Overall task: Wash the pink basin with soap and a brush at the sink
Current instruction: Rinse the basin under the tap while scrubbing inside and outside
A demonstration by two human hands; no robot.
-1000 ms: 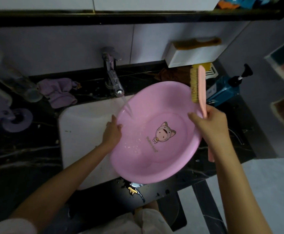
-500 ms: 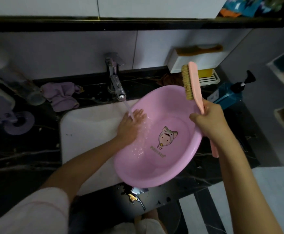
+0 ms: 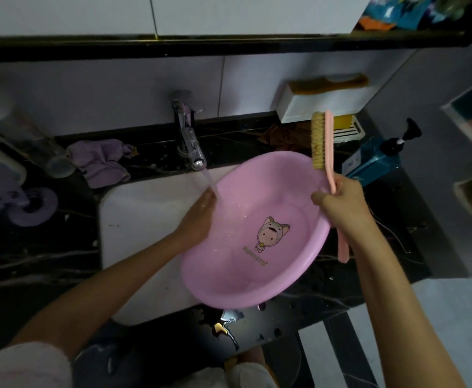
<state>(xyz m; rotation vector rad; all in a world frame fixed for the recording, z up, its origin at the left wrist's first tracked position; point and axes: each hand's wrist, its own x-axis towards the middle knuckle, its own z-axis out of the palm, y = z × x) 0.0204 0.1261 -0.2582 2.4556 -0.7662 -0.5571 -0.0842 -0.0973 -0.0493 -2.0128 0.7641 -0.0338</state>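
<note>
I see the basin [image 3: 240, 278] tilted over the sink [image 3: 145, 219], left hand [image 3: 198, 219] flat on its 9 o'clock rim, right hand [image 3: 341, 208] gripping the brush [image 3: 320, 141] at 3 o'clock; wet, loosely held, it may slip.

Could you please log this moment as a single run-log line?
phase: rinse | left hand: open at pink basin rim, in water stream | right hand: grips brush, head pointing up | tap: running
</note>
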